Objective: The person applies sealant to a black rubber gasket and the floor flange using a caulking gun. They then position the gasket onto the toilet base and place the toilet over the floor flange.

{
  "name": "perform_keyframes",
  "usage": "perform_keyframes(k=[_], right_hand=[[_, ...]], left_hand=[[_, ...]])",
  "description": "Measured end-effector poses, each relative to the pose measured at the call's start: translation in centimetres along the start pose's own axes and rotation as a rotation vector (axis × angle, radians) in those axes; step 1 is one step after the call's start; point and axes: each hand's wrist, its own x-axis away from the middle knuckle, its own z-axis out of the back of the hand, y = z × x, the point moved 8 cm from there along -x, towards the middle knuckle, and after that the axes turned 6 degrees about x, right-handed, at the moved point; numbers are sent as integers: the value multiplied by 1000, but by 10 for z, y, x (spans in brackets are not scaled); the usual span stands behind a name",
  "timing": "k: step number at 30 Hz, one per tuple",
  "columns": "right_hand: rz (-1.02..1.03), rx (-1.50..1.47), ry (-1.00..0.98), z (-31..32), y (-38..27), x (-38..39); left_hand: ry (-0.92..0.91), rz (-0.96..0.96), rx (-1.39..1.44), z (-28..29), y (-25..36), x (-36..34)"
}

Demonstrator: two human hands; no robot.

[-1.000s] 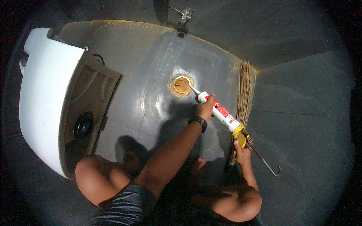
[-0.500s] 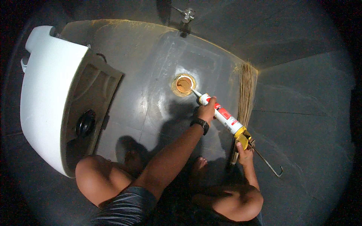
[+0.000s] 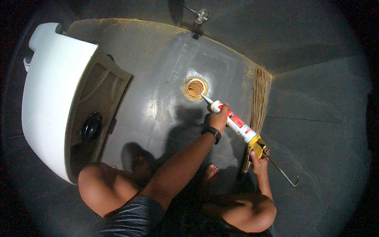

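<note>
A caulking gun (image 3: 258, 145) with a yellow frame holds a white and red sealant cartridge (image 3: 240, 125). My left hand (image 3: 218, 119), with a black watch on its wrist, is closed around the front of the cartridge. At the rear, my right hand (image 3: 258, 161) grips the gun's handle; its trigger fingers are partly hidden. The nozzle tip (image 3: 205, 97) rests at the lower right rim of a round orange-brown drain pipe (image 3: 195, 88) set in the floor. White sealant (image 3: 204, 83) lines the pipe's upper and right rim.
To the left a white toilet (image 3: 53, 102) lies tipped over, its hollow underside and a black round outlet (image 3: 91, 126) facing right. A stick broom (image 3: 259, 98) lies along the right side. A metal valve (image 3: 201, 15) projects from the far wall. My knees and foot (image 3: 212, 170) are close by.
The view has shifted slightly, so the drain sits a little further right. The nozzle tip stays at the lower right of the rim, and both hands keep their hold.
</note>
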Motion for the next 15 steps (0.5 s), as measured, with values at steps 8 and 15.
perform_keyframes(k=[8, 15], right_hand=[[56, 177, 12, 2, 6, -3], [-2, 119, -64, -2, 5, -5]], left_hand=[[-44, 1, 129, -3, -7, -9], [-6, 0, 145, 0, -8, -8]])
